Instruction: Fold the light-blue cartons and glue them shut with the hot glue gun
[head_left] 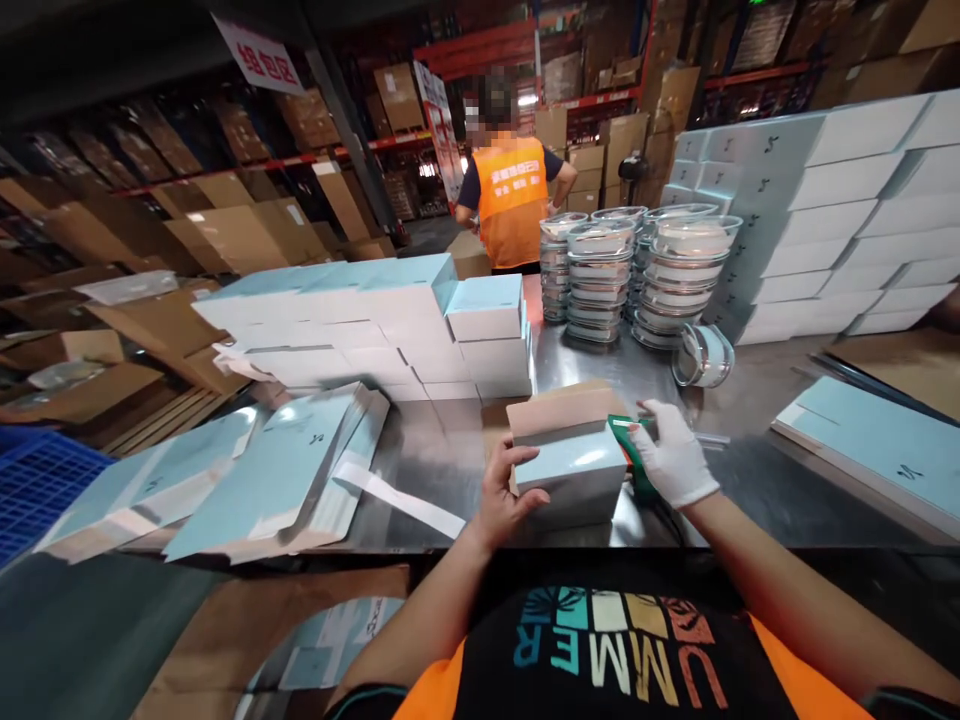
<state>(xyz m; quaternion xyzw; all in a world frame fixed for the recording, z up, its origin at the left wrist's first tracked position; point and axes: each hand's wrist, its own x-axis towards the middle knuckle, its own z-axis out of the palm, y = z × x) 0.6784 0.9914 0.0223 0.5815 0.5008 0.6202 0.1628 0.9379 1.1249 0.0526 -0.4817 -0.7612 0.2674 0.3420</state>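
A light-blue and white box [566, 475] rests on the metal table in front of me, its brown inner flap [566, 410] raised at the far side. My bare left hand [506, 490] grips the left end of the box, fingers on top and thumb on the near side. At the other end, my right hand [675, 455], in a white glove, is closed around a green tool with an orange part, which looks like a glue gun [637, 460]. Its tip is close to the box's right edge. A clear stick [712, 440] shows behind the glove.
Flat blue cartons [277, 460] and a white strip [405, 500] lie left. Closed boxes [360, 330] stand behind them. Stacked round-cornered clear containers [600, 270], one tipped container [703, 356], a tall box stack [817, 220] and flat cartons [885, 440] are right. A person in an orange vest [514, 195] stands beyond.
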